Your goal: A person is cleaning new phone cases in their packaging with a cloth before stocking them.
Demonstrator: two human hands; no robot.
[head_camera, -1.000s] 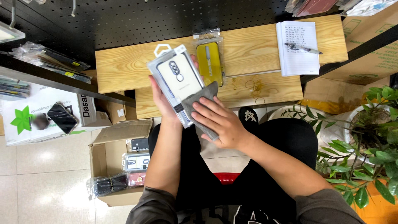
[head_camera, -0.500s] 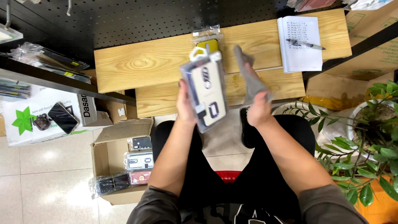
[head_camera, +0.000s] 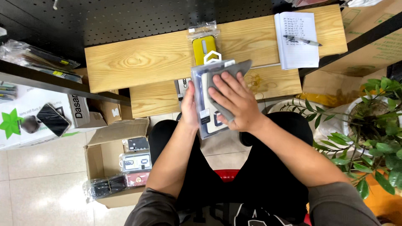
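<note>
Above wooden shelves (head_camera: 138, 62), left hand (head_camera: 189, 109) grips packaged case (head_camera: 204, 90); right hand (head_camera: 234, 100) presses cloth (head_camera: 239, 67) flat.

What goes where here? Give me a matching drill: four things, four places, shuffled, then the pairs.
Things:
1. grey cloth
2. yellow phone case
3. pen
4. cardboard box

Places:
A. on the open notebook
B. on the floor, left of the person's knees
C. under the right hand, pressed on the clear packaged case that the left hand holds
D. on the upper wooden shelf, in a clear bag

Pairs: 1-C, 2-D, 3-A, 4-B
</note>
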